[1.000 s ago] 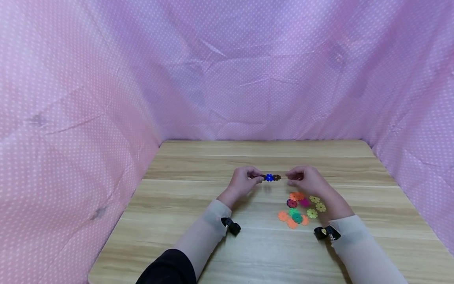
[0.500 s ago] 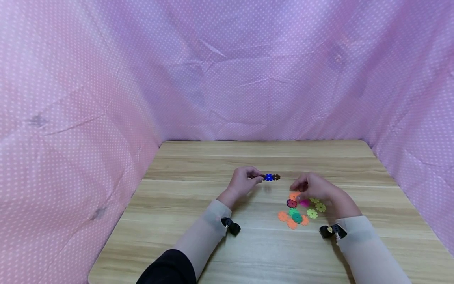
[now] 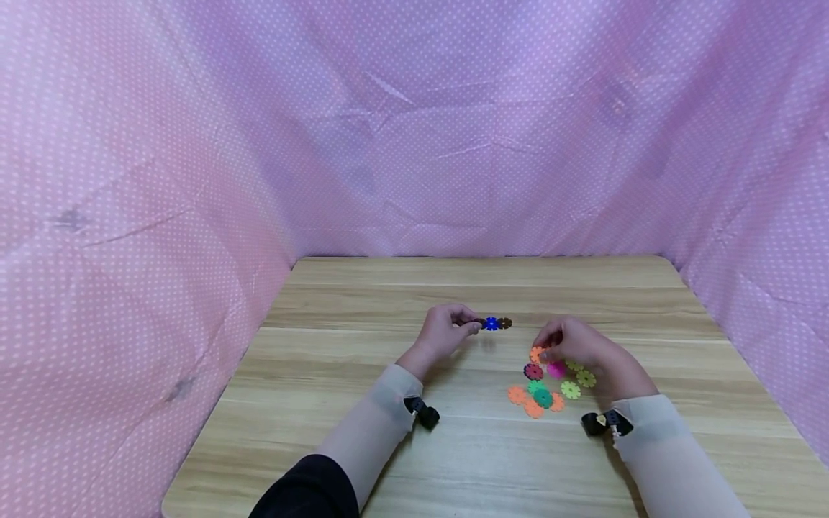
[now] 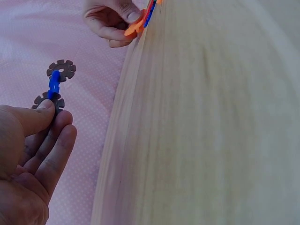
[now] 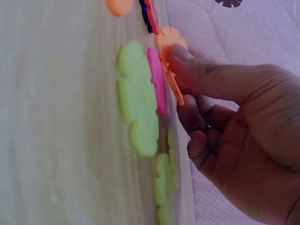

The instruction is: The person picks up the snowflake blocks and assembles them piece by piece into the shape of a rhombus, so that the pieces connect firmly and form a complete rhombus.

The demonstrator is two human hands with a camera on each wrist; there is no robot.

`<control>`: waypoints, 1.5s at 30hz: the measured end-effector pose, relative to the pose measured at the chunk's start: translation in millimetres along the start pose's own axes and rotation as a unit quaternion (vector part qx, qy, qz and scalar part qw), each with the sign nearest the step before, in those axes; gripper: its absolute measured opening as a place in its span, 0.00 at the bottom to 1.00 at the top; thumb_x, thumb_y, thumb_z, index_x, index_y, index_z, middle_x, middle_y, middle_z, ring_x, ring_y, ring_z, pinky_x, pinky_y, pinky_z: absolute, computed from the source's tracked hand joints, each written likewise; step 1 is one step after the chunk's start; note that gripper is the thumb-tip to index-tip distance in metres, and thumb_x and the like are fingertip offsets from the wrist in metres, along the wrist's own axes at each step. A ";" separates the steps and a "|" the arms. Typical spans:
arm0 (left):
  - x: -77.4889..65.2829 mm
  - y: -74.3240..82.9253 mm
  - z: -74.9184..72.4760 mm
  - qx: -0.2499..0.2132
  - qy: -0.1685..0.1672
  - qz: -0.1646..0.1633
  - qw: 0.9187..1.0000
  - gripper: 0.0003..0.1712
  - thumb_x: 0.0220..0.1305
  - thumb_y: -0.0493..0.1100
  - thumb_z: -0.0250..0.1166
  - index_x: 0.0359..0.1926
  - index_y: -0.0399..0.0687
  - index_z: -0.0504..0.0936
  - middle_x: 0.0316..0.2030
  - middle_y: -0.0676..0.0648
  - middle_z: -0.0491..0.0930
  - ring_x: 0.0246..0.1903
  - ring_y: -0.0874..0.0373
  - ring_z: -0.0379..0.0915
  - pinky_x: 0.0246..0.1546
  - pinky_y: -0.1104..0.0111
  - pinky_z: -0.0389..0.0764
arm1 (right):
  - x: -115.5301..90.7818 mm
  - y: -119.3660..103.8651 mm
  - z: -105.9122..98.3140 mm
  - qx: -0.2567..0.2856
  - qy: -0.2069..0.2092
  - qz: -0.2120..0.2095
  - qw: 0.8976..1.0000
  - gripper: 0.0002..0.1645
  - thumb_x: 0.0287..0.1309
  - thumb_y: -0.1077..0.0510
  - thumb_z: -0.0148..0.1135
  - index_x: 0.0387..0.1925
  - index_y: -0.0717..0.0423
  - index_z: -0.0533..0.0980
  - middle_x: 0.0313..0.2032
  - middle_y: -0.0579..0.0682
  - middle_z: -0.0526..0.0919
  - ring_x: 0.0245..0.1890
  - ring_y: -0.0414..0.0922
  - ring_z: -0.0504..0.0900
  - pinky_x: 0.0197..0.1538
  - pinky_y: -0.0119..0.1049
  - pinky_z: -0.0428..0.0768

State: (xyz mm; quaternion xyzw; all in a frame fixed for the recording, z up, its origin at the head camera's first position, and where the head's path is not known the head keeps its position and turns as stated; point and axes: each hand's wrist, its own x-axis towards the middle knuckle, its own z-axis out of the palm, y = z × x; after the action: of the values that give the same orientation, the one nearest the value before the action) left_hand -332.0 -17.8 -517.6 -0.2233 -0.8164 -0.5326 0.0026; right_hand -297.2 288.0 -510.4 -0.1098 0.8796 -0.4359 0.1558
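Observation:
My left hand [image 3: 443,334] pinches a short chain of notched flower-shaped discs at its near end, held above the table. The chain has a blue disc [image 3: 492,324] between two brown ones; the far brown disc [image 4: 61,70] sticks out free, while thumb and fingers partly cover the near one. Over the loose pieces, my right hand [image 3: 578,344] pinches an orange notched disc [image 4: 136,28] between thumb and fingers. Another orange disc [image 5: 169,36] shows beside the thumb in the right wrist view; whether the two are joined I cannot tell.
On the wooden table [image 3: 337,360] under and near my right hand lie a dark-red disc [image 3: 533,372], a pink disc [image 3: 555,370], several yellow-green discs [image 3: 571,390], green discs [image 3: 542,398] and more orange discs [image 3: 517,394]. A pink dotted curtain [image 3: 453,144] surrounds the table.
My right hand has moved from beside the chain's free end down to the loose discs and now pinches an orange one, tilting it slightly. My left hand and the chain stay in place.

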 end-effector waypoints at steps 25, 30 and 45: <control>0.1 -1.3 -0.9 0.007 0.000 -0.003 1.000 0.03 0.66 0.39 0.76 0.39 0.53 0.91 0.31 0.60 0.87 0.33 0.65 0.82 0.34 0.70 0.84 | 2.7 -17.2 2.8 0.062 0.105 0.004 0.993 0.09 0.71 0.57 0.68 0.49 0.56 0.84 0.43 0.56 0.86 0.41 0.54 0.83 0.39 0.42 0.86; 0.6 -0.7 -1.6 0.004 -0.003 -0.005 1.000 0.03 0.67 0.39 0.75 0.38 0.54 0.91 0.31 0.60 0.87 0.33 0.64 0.83 0.34 0.70 0.84 | 7.1 -19.5 4.7 0.106 0.116 -0.013 0.988 0.13 0.71 0.58 0.68 0.50 0.62 0.83 0.44 0.58 0.88 0.44 0.59 0.87 0.46 0.44 0.89; 1.7 1.3 -1.9 -0.015 -0.012 -0.010 1.000 0.03 0.68 0.38 0.74 0.38 0.53 0.91 0.32 0.59 0.88 0.34 0.60 0.85 0.32 0.69 0.85 | 10.5 -26.6 8.1 0.164 0.102 -0.016 0.981 0.19 0.70 0.55 0.70 0.51 0.69 0.83 0.41 0.64 0.88 0.43 0.62 0.89 0.47 0.51 0.88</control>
State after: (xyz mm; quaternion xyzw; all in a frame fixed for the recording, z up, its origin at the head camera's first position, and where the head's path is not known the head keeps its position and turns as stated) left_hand -333.5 -18.5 -515.2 -0.2215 -0.8106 -0.5419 -0.0159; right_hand -302.4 262.8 -495.6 -0.0521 0.8053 -0.5859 0.0745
